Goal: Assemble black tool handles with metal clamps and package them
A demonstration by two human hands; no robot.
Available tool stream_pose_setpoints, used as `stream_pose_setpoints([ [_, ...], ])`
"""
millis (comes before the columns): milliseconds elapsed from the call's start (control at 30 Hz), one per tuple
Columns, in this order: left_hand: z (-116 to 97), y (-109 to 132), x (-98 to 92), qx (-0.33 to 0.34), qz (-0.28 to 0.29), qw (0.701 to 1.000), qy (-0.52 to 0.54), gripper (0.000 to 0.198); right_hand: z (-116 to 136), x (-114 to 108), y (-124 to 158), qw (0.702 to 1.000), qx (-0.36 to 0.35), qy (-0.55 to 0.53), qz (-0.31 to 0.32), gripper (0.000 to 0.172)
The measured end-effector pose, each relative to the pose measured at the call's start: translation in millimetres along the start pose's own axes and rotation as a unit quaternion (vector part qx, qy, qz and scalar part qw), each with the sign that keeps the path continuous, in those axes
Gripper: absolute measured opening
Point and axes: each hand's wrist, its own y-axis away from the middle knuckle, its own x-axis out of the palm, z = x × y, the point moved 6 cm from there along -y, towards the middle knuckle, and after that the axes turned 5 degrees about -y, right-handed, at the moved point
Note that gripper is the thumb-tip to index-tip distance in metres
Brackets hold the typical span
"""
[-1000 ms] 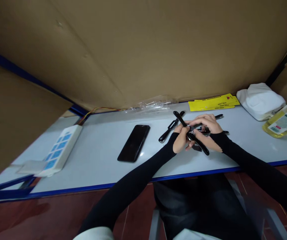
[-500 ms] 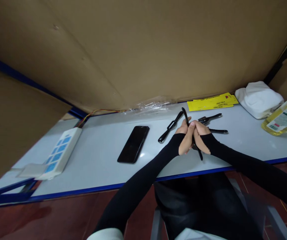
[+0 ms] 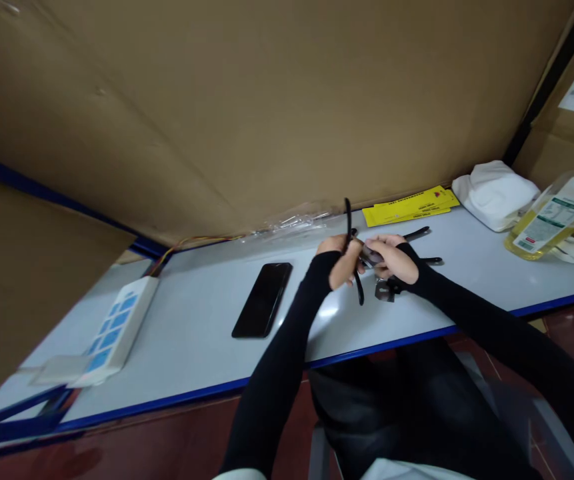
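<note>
My left hand (image 3: 345,261) is closed round a black spokeshave (image 3: 349,217), whose two handles stick out above and below my fingers. Its middle is hidden by the hand. Close beside it, my right hand (image 3: 393,257) pinches a small shiny metal piece, which looks like a blade (image 3: 369,254), against the middle of the tool. Below my right hand a slotted metal plate (image 3: 385,291) lies on the table beside a dark part. Black handles (image 3: 418,233) of other spokeshaves show behind and to the right of my right hand, partly covered.
A black phone (image 3: 261,300) lies left of my hands, with a white power strip (image 3: 121,333) further left. Along the back are clear plastic wrappers (image 3: 297,223), yellow cards (image 3: 409,207) and a white cloth bundle (image 3: 494,193). A bottle of yellow liquid (image 3: 547,223) stands right. Cardboard (image 3: 287,100) walls the back.
My hands were pressed together round the spokeshave; now they are slightly apart, the left holding the tool more upright, the right on the metal piece. The view has shifted a little.
</note>
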Motion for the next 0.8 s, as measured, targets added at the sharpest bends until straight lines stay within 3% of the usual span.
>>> stream_pose_setpoints([
  [67,15,-7,-11.3,-0.028,0.068,0.996,0.054,0.035,17,-9,9,0.984,-0.084,0.152,0.047,0.029],
  [100,24,-11,-19.4,-0.037,0.080,0.995,0.050,0.036,19,-9,15,0.966,-0.101,0.215,0.099,0.027],
  [167,44,-21,-37.2,-0.042,0.072,0.997,0.008,0.035,16,-3,27,0.914,-0.113,0.321,0.222,0.024],
  [233,65,-32,-51.6,-0.044,0.048,0.996,-0.057,0.036,9,3,36,0.852,-0.123,0.414,0.294,0.025],
  [367,98,-49,-61.1,-0.066,0.019,0.986,-0.154,0.044,-3,11,39,0.781,-0.140,0.550,0.259,0.030],
  [500,102,-53,-55.7,-0.034,0.029,0.975,-0.216,0.041,-5,19,43,0.741,-0.142,0.613,0.234,0.034],
  [633,91,-50,-56.7,0.017,0.007,0.968,-0.251,0.037,0,22,46,0.724,-0.139,0.636,0.227,0.036],
  [800,85,-49,-54.8,0.059,0.001,0.958,-0.282,0.041,3,19,46,0.725,-0.126,0.649,0.193,0.043],
])
